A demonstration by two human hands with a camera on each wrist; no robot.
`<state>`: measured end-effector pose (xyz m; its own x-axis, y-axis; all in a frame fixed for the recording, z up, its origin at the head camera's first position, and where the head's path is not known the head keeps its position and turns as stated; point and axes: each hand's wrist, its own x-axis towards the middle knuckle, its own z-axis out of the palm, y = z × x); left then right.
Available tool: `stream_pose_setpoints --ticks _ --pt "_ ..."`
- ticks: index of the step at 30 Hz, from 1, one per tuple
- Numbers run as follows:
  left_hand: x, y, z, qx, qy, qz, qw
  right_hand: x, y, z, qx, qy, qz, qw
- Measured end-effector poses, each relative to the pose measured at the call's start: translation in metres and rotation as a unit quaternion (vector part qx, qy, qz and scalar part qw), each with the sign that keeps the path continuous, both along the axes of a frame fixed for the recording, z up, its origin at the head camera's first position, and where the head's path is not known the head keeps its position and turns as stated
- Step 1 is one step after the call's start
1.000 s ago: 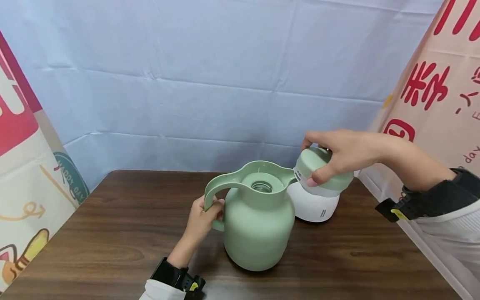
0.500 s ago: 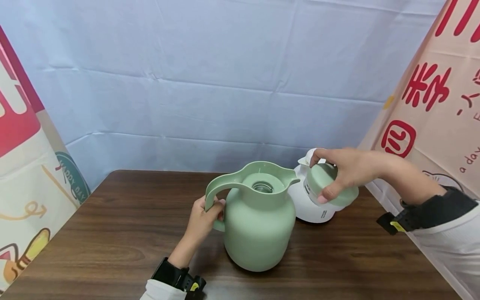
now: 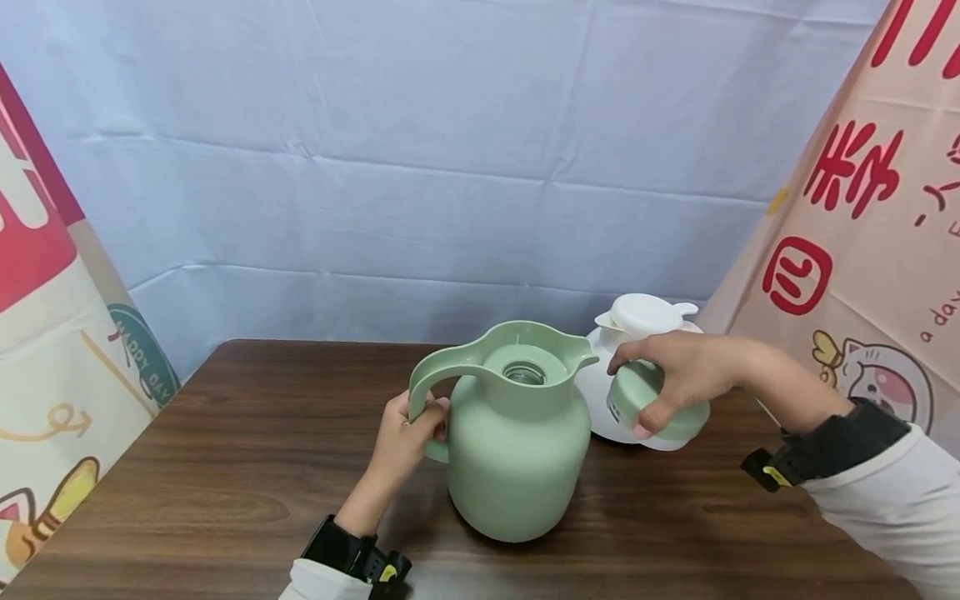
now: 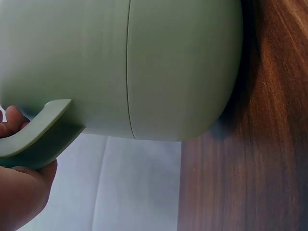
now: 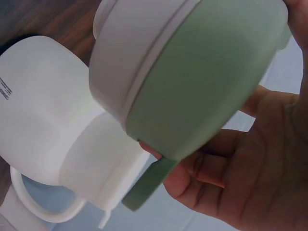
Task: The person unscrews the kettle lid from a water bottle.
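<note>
A green thermos jug (image 3: 517, 467) stands upright on the table, its mouth uncovered so the round opening shows. My left hand (image 3: 401, 437) grips its handle (image 4: 41, 130), fingers curled round it in the left wrist view. In my right hand (image 3: 686, 371) is the jug's lid (image 3: 635, 392), green on top with a pale lower part and a small green tab (image 5: 150, 185). The fingers and thumb hold the lid around its sides, tilted, off the table. Behind the lid stands a white thermos jug (image 3: 647, 315), partly covered by my right hand and the lid.
The dark wooden table (image 3: 225, 467) stretches to both sides of the green jug. A pale blue cloth (image 3: 375, 167) hangs behind it. Printed cloths hang at the left (image 3: 45, 358) and right (image 3: 855, 275).
My right hand has carried the lid rightward from beside the green jug's spout, then lower, uncovering the white jug's top. The left hand and green jug have stayed in place.
</note>
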<state>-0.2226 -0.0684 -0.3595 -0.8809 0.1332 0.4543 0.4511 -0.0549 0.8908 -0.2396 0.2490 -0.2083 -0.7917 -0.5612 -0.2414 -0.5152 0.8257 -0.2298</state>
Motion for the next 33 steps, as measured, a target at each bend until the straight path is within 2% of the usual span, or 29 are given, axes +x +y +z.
stream_pose_setpoints --ticks 9,16,33 --pt "0.0 -0.001 0.0 0.005 -0.003 -0.002 1.0 -0.004 -0.003 -0.016 0.02 -0.003 -0.008 0.9998" --pt "0.001 -0.001 0.0 0.008 -0.005 -0.001 1.0 -0.008 -0.003 -0.027 0.013 0.006 0.017 0.9998" --pt "0.0 0.0 -0.001 0.01 0.002 -0.005 0.9999 -0.011 -0.008 -0.051 0.009 -0.028 0.003 0.9996"
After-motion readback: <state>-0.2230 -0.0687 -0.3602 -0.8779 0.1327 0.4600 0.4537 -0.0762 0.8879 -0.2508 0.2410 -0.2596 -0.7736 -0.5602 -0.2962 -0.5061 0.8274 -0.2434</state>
